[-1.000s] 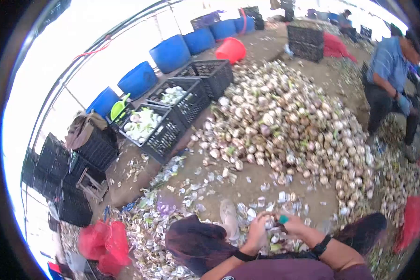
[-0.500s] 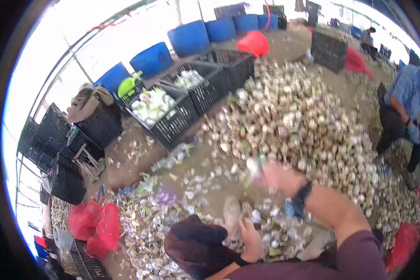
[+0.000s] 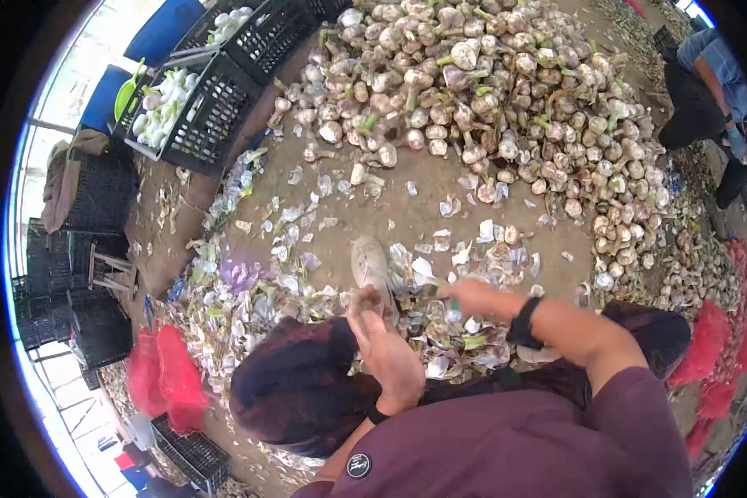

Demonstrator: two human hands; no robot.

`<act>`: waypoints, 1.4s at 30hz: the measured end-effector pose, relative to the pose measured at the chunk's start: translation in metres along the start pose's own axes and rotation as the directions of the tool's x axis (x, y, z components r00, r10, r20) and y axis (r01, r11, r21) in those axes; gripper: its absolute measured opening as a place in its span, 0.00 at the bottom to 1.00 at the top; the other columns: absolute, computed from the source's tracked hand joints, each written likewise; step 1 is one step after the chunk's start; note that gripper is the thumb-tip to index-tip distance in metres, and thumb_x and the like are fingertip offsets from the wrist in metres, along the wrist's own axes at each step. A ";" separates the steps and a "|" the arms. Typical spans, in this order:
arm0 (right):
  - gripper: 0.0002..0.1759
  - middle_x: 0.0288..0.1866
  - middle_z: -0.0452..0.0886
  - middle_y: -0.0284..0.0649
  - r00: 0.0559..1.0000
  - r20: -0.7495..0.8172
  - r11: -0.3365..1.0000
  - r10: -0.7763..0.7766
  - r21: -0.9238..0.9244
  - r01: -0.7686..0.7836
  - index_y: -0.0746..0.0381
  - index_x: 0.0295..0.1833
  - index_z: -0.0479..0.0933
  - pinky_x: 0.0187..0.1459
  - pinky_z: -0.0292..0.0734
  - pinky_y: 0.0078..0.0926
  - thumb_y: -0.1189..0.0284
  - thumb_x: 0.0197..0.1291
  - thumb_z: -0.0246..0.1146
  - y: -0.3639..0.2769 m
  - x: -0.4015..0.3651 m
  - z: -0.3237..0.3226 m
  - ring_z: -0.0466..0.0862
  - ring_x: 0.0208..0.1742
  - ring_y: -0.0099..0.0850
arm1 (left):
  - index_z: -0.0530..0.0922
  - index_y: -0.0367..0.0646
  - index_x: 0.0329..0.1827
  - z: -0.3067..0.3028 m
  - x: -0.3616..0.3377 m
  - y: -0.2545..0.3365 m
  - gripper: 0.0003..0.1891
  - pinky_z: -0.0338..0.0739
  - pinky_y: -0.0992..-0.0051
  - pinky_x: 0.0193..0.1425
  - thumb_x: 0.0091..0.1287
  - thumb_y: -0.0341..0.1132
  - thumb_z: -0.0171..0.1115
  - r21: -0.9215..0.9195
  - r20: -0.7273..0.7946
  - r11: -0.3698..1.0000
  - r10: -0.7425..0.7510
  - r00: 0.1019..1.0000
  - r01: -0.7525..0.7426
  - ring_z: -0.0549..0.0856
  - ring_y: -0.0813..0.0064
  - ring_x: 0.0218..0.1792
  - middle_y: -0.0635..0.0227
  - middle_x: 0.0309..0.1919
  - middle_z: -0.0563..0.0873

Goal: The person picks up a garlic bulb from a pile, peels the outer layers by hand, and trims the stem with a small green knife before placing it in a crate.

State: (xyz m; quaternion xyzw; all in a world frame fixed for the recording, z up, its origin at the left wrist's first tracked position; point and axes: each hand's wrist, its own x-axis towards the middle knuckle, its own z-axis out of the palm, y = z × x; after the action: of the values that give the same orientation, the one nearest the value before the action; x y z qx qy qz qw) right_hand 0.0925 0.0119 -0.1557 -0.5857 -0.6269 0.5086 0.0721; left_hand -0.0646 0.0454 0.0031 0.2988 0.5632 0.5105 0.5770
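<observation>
My left hand [image 3: 390,358] is raised palm-inward above my lap, its fingers stretched up beside a pale shoe [image 3: 370,264], with nothing visible in it. Just to its right, my right hand [image 3: 477,300] is blurred and its fingers are closed; a small green part shows under them, but the held object is unclear. Below and around the hands lie loose garlic skins and cut pieces [image 3: 473,340]. A large heap of garlic bulbs [image 3: 506,100] rises in front of me.
Black crates of white bulbs [image 3: 212,112] stand at upper left, beside blue tubs [image 3: 164,29]. Stacked black crates [image 3: 100,319] and red mesh bags [image 3: 178,378] are at left. More red mesh [image 3: 705,344] lies at right. A co-worker [image 3: 710,91] is at upper right.
The view has tilted down toward my lap. My right hand has come back from the edge of the heap to near my left hand; the white bulb seen at it is no longer distinct.
</observation>
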 end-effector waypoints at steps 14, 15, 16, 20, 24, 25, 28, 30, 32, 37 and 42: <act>0.12 0.37 0.81 0.45 0.971 -0.201 0.964 0.127 0.255 -0.073 0.60 0.43 0.77 0.38 0.73 0.32 0.70 0.55 0.53 0.030 -0.024 0.007 0.80 0.39 0.37 | 0.57 0.34 0.65 0.021 -0.009 -0.035 0.24 0.59 0.73 0.64 0.65 0.26 0.46 0.194 0.254 0.961 -0.245 0.936 0.199 0.67 0.70 0.60 0.59 0.58 0.69; 0.12 0.37 0.81 0.42 0.961 -0.245 0.929 0.125 0.370 -0.027 0.61 0.43 0.77 0.39 0.73 0.30 0.70 0.56 0.54 0.016 -0.040 -0.020 0.79 0.39 0.34 | 0.57 0.34 0.65 0.023 -0.010 -0.034 0.25 0.58 0.73 0.66 0.65 0.26 0.46 0.249 0.282 0.946 -0.275 0.919 0.207 0.65 0.69 0.63 0.57 0.60 0.67; 0.12 0.37 0.81 0.40 0.950 -0.285 0.878 0.125 0.478 0.027 0.61 0.44 0.77 0.40 0.72 0.28 0.69 0.58 0.54 -0.005 -0.068 -0.050 0.79 0.39 0.30 | 0.56 0.34 0.66 0.024 -0.012 -0.036 0.26 0.56 0.73 0.67 0.64 0.27 0.46 0.304 0.304 0.929 -0.305 0.902 0.211 0.63 0.67 0.65 0.56 0.62 0.66; 0.11 0.36 0.78 0.31 0.861 -0.506 0.664 0.044 0.658 0.353 0.63 0.45 0.77 0.41 0.70 0.22 0.69 0.61 0.55 -0.041 -0.130 -0.087 0.73 0.38 0.21 | 0.51 0.37 0.68 0.031 -0.021 -0.053 0.30 0.67 0.70 0.61 0.67 0.34 0.52 0.218 0.615 0.611 -0.691 0.379 0.761 0.72 0.67 0.58 0.55 0.59 0.70; 0.08 0.34 0.77 0.32 0.781 -0.552 0.432 0.293 0.805 0.407 0.63 0.44 0.75 0.33 0.70 0.17 0.76 0.59 0.58 -0.043 -0.150 -0.068 0.73 0.34 0.19 | 0.51 0.38 0.67 0.046 -0.043 -0.028 0.32 0.73 0.73 0.55 0.63 0.31 0.58 0.282 0.705 0.895 -0.437 0.558 0.344 0.73 0.70 0.56 0.59 0.56 0.71; 0.08 0.34 0.77 0.32 0.832 -0.463 0.354 0.305 0.866 0.353 0.64 0.44 0.75 0.30 0.70 0.17 0.74 0.59 0.59 -0.044 -0.158 -0.062 0.73 0.33 0.19 | 0.54 0.38 0.64 0.045 -0.041 -0.045 0.32 0.72 0.73 0.56 0.59 0.25 0.60 0.222 0.746 0.957 -0.290 0.599 0.186 0.71 0.71 0.58 0.60 0.56 0.69; 0.12 0.33 0.77 0.33 0.804 -0.368 0.240 0.468 0.928 0.285 0.60 0.47 0.74 0.23 0.70 0.20 0.81 0.57 0.56 -0.063 -0.166 -0.064 0.76 0.29 0.22 | 0.55 0.38 0.62 0.047 -0.049 -0.058 0.31 0.69 0.73 0.59 0.57 0.22 0.60 0.185 0.835 0.971 -0.074 0.545 -0.151 0.69 0.72 0.59 0.60 0.57 0.67; 0.07 0.29 0.76 0.33 0.798 -0.409 0.399 0.443 0.887 0.232 0.61 0.44 0.76 0.21 0.67 0.21 0.76 0.60 0.57 -0.057 -0.161 -0.055 0.74 0.24 0.22 | 0.58 0.39 0.61 0.049 -0.054 -0.045 0.30 0.66 0.73 0.63 0.56 0.21 0.61 0.192 0.823 0.961 -0.048 0.566 -0.197 0.69 0.73 0.59 0.62 0.55 0.69; 0.07 0.28 0.76 0.33 0.820 -0.357 0.518 0.448 0.851 0.087 0.62 0.42 0.76 0.20 0.66 0.21 0.72 0.61 0.58 -0.058 -0.162 -0.052 0.73 0.24 0.21 | 0.60 0.39 0.60 0.047 -0.056 -0.038 0.29 0.66 0.74 0.62 0.56 0.22 0.62 0.206 0.827 0.913 0.029 0.561 -0.352 0.69 0.74 0.60 0.62 0.54 0.69; 0.14 0.31 0.78 0.37 0.726 -0.545 0.588 0.420 0.773 0.240 0.67 0.41 0.75 0.27 0.69 0.25 0.67 0.58 0.62 -0.050 -0.157 -0.042 0.75 0.29 0.24 | 0.63 0.39 0.58 0.046 -0.056 -0.024 0.28 0.67 0.74 0.61 0.54 0.22 0.65 0.195 0.805 0.940 0.009 0.593 -0.280 0.70 0.75 0.58 0.63 0.53 0.71; 0.14 0.35 0.79 0.42 0.667 -0.691 0.843 0.280 0.509 0.174 0.68 0.42 0.74 0.35 0.72 0.31 0.69 0.56 0.63 -0.067 -0.173 -0.052 0.76 0.34 0.30 | 0.63 0.38 0.58 0.043 -0.053 -0.028 0.28 0.70 0.73 0.59 0.55 0.23 0.65 0.107 0.801 0.988 -0.021 0.599 -0.108 0.74 0.73 0.55 0.62 0.52 0.73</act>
State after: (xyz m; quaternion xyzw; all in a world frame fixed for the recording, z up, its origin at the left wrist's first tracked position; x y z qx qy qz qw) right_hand 0.1369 -0.0853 0.0046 -0.7152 -0.3561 0.3807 0.4655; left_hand -0.0080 -0.0022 0.0036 0.5499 0.2733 0.2947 0.7322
